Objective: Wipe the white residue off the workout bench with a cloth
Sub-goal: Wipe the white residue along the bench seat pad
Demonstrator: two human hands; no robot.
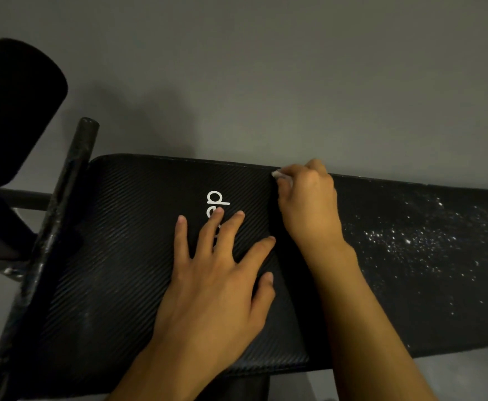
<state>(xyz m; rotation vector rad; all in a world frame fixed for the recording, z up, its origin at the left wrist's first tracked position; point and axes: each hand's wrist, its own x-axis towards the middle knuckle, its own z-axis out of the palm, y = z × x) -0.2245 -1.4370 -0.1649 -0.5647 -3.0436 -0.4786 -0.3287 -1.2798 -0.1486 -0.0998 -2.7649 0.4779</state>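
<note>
A black ribbed workout bench (127,256) runs across the view, with a white logo partly under my fingers. White residue (416,235) is speckled over the bench's right pad. My left hand (216,273) lies flat on the left pad, fingers spread and straight. My right hand (309,204) is curled at the bench's far edge, over the gap between the two pads. It grips a small white cloth (279,175), of which only a corner shows past the fingers.
A black foam roller pad (14,111) and a scuffed black metal post (72,180) stand at the bench's left end. The grey floor (265,68) lies beyond the bench and at the bottom right.
</note>
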